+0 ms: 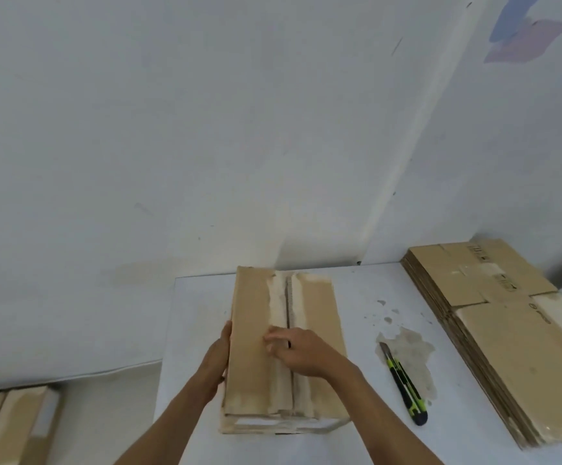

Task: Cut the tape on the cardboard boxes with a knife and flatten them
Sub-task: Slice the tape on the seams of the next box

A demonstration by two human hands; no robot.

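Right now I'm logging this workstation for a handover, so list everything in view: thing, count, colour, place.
cardboard box: one, brown, standing at the middle of the table, centre seam on top showing as an open gap
utility knife: one, black and green, lying on the table right of the box, touched by neither hand
flattened boxes: one stack, brown, at the table's right edge
table: one, white, stained near the knife
more boxes: at least two, brown, low at the far left, off the table
wall: white, behind the table, meeting a second wall at a corner
left hand: flat against the box's left side
right hand: on top of the box, fingers at the seam
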